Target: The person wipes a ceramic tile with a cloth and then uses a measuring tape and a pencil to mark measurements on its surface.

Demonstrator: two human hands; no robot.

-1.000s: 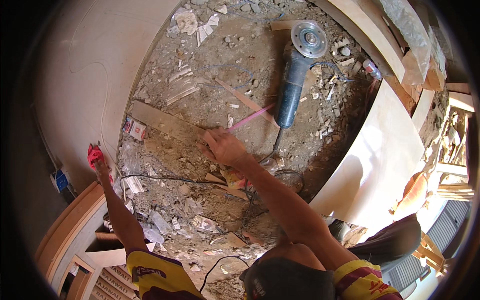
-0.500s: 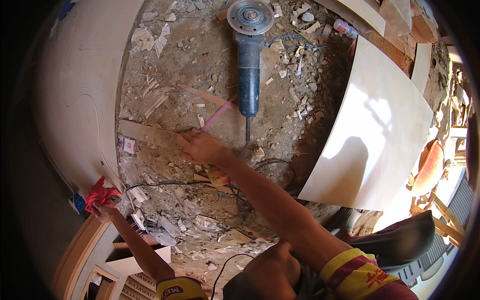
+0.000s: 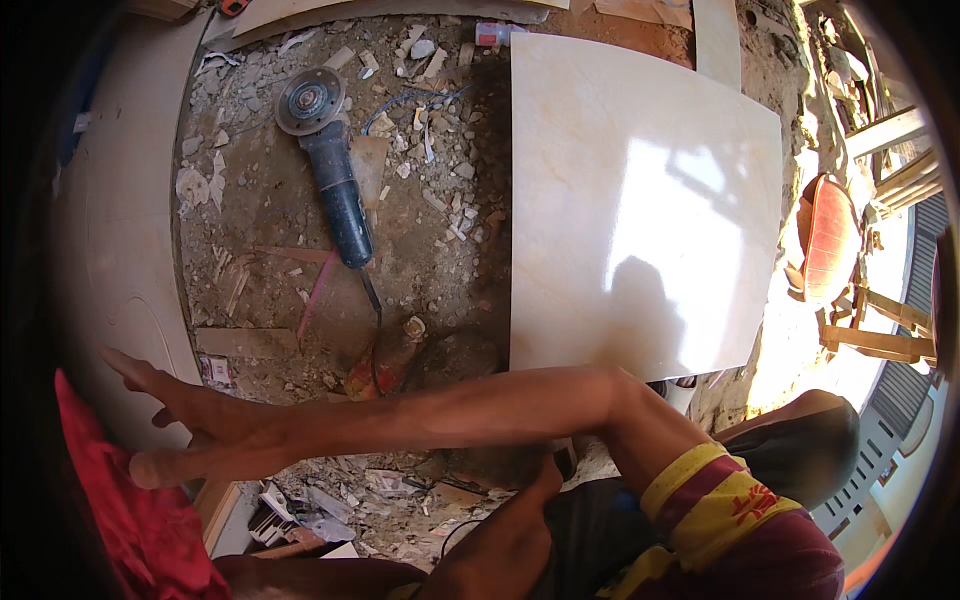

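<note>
My right hand (image 3: 210, 425) reaches across to the left with fingers spread and nothing in them, close beside a red cloth (image 3: 125, 500). The cloth is held up at the lower left. My left forearm (image 3: 320, 575) runs along the bottom edge to the cloth, which hides my left hand. Ahead on the rubble-strewn ground lies a blue angle grinder (image 3: 340, 195), its round disc (image 3: 310, 100) facing up at the far end and its cord trailing toward me. A pink strip (image 3: 317, 295) lies beside the grinder's near end.
A large glossy cream tile (image 3: 570, 220) lies to the right of the grinder. Laid tiles (image 3: 135, 230) border the ground on the left. Broken chips, a clear bottle (image 3: 492, 35) and a flat strip (image 3: 245, 342) lie about. An orange-red basin-like thing (image 3: 832, 240) stands far right.
My right hand has left the ground near the pink strip and swung left, its fingers now spread. The red cloth has come up closer, covering my left hand. The view has shifted.
</note>
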